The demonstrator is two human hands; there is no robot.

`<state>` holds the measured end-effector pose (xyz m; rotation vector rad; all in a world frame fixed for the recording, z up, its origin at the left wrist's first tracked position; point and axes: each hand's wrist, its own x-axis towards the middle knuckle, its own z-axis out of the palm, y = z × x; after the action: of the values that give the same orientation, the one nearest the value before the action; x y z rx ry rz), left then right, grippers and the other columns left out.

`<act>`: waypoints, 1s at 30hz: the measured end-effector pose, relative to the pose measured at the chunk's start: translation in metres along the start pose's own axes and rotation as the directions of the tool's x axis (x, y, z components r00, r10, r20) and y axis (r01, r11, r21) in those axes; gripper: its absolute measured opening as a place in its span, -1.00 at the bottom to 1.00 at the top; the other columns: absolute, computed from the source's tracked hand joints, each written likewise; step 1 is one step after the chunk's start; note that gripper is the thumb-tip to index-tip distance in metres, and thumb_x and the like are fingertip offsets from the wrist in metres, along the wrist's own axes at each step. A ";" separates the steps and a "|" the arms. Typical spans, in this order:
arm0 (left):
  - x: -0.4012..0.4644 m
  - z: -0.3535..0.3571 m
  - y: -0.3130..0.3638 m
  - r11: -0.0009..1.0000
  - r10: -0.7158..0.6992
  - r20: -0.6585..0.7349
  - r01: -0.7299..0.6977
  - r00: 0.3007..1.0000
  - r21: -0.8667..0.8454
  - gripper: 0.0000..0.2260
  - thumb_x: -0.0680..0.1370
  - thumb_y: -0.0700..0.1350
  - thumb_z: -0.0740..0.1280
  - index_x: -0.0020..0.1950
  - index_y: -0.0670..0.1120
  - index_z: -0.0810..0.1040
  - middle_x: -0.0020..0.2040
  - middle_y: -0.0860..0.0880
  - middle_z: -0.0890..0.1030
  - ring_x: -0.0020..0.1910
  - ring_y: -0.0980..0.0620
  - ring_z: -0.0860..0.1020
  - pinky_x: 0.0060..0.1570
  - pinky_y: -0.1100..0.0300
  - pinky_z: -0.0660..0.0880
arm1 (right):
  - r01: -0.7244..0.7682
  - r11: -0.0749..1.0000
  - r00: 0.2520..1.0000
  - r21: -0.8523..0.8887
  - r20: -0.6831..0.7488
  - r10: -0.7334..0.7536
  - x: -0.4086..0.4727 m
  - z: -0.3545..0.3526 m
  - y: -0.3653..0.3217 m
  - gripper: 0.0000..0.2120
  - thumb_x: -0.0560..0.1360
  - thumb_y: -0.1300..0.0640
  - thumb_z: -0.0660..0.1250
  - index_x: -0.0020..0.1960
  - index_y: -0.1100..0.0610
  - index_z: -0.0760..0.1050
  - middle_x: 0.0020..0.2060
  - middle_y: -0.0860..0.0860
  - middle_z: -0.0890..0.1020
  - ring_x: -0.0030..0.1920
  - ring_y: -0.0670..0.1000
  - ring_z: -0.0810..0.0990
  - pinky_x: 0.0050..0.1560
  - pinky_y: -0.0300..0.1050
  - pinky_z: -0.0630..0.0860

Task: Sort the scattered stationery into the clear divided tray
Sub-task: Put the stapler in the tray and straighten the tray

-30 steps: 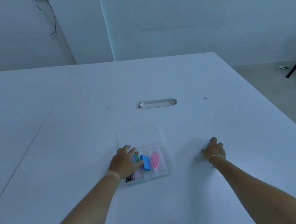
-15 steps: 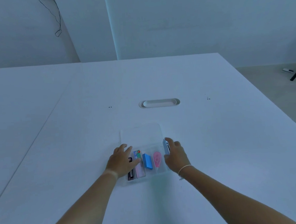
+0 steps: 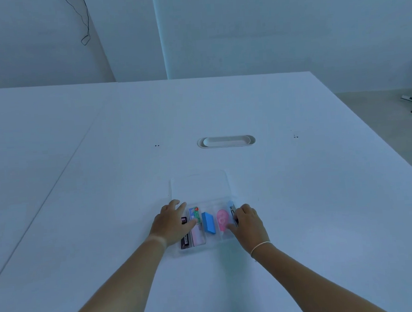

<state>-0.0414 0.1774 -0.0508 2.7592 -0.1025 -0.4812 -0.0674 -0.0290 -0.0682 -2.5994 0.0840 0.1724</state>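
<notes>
Nearest, 2 bare forearms reach to the clear tray [image 3: 223, 187] on the white table [image 3: 325, 196]. The left hand [image 3: 172, 225] lies flat, fingers loosely spread, on the tray's left end, partly covering a black item [image 3: 184, 240] and a pink-and-green pack [image 3: 196, 226] in the left slots. A blue eraser [image 3: 208, 223] sits mid-row, a pink tape roller [image 3: 222, 219] right of it. The right hand [image 3: 247, 223], band [image 3: 260, 246] at the wrist, pinches a light-blue pen [image 3: 231, 209] at the rightmost slot. The tray's far section holds nothing visible. Beyond is an oval cable port [image 3: 226, 141].
</notes>
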 end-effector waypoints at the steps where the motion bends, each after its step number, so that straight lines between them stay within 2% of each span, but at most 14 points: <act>1: 0.000 0.000 -0.001 1.000 0.001 -0.002 -0.001 1.000 -0.002 -0.39 0.54 0.19 0.19 0.51 -0.06 0.18 0.54 0.00 0.17 0.50 -0.04 0.16 0.42 0.03 0.26 | 0.008 1.000 1.000 -0.009 -0.001 -0.008 0.000 0.001 0.001 -0.73 0.47 0.06 0.31 0.00 0.27 0.47 -0.03 0.12 0.46 -0.04 0.04 0.38 0.07 -0.10 0.45; 4: 0.000 0.000 0.001 1.000 0.005 -0.015 -0.005 1.000 -0.007 -0.40 0.54 0.18 0.19 0.51 -0.06 0.20 0.53 0.00 0.18 0.50 -0.03 0.18 0.41 0.03 0.27 | 0.021 1.000 1.000 -0.016 0.000 -0.021 0.000 0.002 0.004 -0.72 0.48 0.02 0.30 -0.01 0.26 0.49 -0.01 0.11 0.49 0.01 0.07 0.42 0.05 -0.13 0.43; 8: 0.002 -0.001 0.000 0.996 -0.012 -0.041 0.008 0.999 -0.087 -0.43 0.55 0.14 0.21 0.49 -0.07 0.23 0.53 0.01 0.18 0.49 -0.02 0.18 0.41 0.04 0.27 | 0.001 0.998 0.999 0.065 -0.035 0.001 0.004 -0.005 0.004 -0.70 0.49 -0.02 0.29 -0.02 0.23 0.52 -0.06 0.09 0.50 -0.02 0.07 0.44 -0.02 -0.18 0.39; 12: 0.008 -0.004 0.000 0.973 -0.062 -0.082 0.042 0.995 -0.226 -0.44 0.55 0.13 0.22 0.49 -0.08 0.24 0.52 -0.01 0.19 0.49 -0.04 0.19 0.42 0.05 0.25 | -0.045 0.978 0.992 0.206 -0.109 0.069 0.018 -0.017 -0.001 -0.72 0.49 0.02 0.30 0.06 0.21 0.52 0.10 0.10 0.53 0.14 0.09 0.50 0.14 -0.11 0.45; 15: 0.016 -0.007 0.001 0.915 -0.146 -0.065 0.109 0.987 -0.389 -0.42 0.55 0.13 0.21 0.51 -0.08 0.20 0.54 -0.04 0.17 0.51 -0.03 0.17 0.44 0.06 0.19 | -0.091 0.951 0.988 0.295 -0.094 0.124 0.033 -0.024 -0.002 -0.73 0.49 0.04 0.29 0.10 0.18 0.51 0.13 0.12 0.54 0.15 0.11 0.52 0.19 -0.02 0.47; 19: 0.026 -0.008 0.004 0.781 -0.238 0.016 0.201 0.971 -0.591 -0.40 0.57 0.12 0.18 0.53 -0.10 0.12 0.55 -0.10 0.17 0.53 -0.06 0.16 0.47 0.05 0.14 | -0.205 0.887 0.977 0.415 0.028 0.213 0.048 -0.031 -0.001 -0.63 0.52 0.02 0.25 0.26 0.18 0.42 0.26 0.13 0.51 0.23 0.12 0.50 0.29 -0.02 0.38; 24: 0.035 -0.010 0.004 0.546 -0.313 0.117 0.279 0.943 -0.790 -0.41 0.56 0.15 0.15 0.53 -0.05 0.13 0.55 -0.04 0.18 0.49 -0.09 0.25 0.48 -0.05 0.18 | -0.345 0.768 0.938 0.540 0.220 0.266 0.064 -0.032 -0.006 -0.53 0.55 -0.04 0.17 0.38 0.16 0.28 0.38 0.14 0.40 0.37 0.13 0.38 0.39 0.02 0.29; 27: 0.038 -0.012 0.006 0.378 -0.332 0.163 0.290 0.929 -0.879 -0.59 0.59 0.13 0.12 0.39 0.00 0.32 0.50 -0.04 0.27 0.37 -0.12 0.39 0.33 0.02 0.28 | -0.363 0.746 0.931 0.558 0.257 0.260 0.072 -0.030 -0.008 -0.49 0.55 -0.08 0.12 0.37 0.23 0.33 0.39 0.14 0.41 0.37 0.15 0.37 0.45 0.10 0.25; 30: 0.040 -0.016 0.006 0.217 -0.380 0.193 0.290 0.905 -0.932 -0.55 0.58 0.15 0.10 0.42 -0.01 0.31 0.44 -0.05 0.34 0.19 -0.11 0.44 0.19 0.06 0.32 | -0.415 0.642 0.910 0.644 0.290 0.297 0.076 -0.031 -0.009 -0.53 0.56 -0.07 0.11 0.26 0.27 0.41 0.29 0.19 0.48 0.28 0.18 0.45 0.40 0.16 0.31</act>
<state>0.0014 0.1718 -0.0471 1.5151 0.6462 -0.3430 0.0118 -0.0397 -0.0477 -1.7660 0.5148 0.4050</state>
